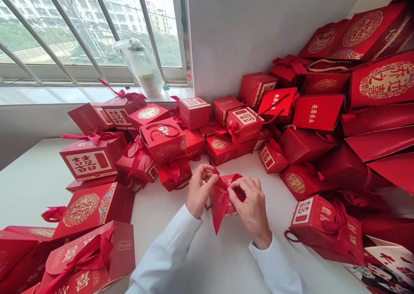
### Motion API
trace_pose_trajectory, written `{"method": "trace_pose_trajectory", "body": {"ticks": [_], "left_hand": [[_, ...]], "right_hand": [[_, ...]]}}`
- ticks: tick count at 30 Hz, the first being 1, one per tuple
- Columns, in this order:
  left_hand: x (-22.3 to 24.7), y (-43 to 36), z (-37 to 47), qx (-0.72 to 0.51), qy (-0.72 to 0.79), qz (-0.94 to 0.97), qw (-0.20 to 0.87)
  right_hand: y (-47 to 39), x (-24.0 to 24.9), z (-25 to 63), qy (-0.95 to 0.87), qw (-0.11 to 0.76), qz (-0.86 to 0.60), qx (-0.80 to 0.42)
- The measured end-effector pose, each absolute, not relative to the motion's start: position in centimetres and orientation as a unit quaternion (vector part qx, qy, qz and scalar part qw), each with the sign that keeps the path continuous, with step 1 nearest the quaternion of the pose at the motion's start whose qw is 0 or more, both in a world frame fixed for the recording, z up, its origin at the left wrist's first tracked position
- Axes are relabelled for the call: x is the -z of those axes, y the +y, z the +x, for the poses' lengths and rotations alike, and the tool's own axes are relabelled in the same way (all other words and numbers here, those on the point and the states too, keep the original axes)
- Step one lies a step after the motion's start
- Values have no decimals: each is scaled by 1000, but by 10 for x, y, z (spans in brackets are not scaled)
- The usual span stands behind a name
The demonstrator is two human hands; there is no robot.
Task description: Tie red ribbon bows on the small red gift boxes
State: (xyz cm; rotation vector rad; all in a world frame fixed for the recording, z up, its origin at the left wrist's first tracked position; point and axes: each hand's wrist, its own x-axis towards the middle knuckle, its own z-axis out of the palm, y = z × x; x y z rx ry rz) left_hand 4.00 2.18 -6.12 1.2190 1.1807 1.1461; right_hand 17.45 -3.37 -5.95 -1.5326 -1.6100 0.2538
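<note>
A small red gift box [233,207] with gold lettering stands on the white table in front of me. Across its top lies a red ribbon [220,205], with one pointed tail hanging down the near side. My left hand [200,189] pinches the ribbon at the box's upper left. On the other side, my right hand [250,201] pinches a ribbon loop between thumb and fingers, close to the knot. My fingers cover part of the box top and the knot.
Red gift boxes [90,162] with ribbons and cord handles are piled left, behind and right on the white table [207,268]. Red paper bags [381,82] lean at the right. A cup in a plastic bag [150,78] stands on the sill by the barred window.
</note>
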Motion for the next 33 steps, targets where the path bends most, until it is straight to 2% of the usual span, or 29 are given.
{"method": "trace_pose_trajectory", "body": {"ticks": [12,17,21,25,33], "left_hand": [[53,21,40,-474,475,458,583],[41,28,19,-389,441,543,600],[40,35,3,-312,387,653,571],[48,37,7,-343,411,665,521],[52,33,16,-383,406,665,497]], "right_hand": [[-35,63,172,-645,437,-620,-87],[-35,61,173,-632,445,-627,-94],[-35,60,174,-628,444,-630,-105],[-35,60,174,-628,441,-632,-110],[-35,59,173,-629,443,-629,-112]]}}
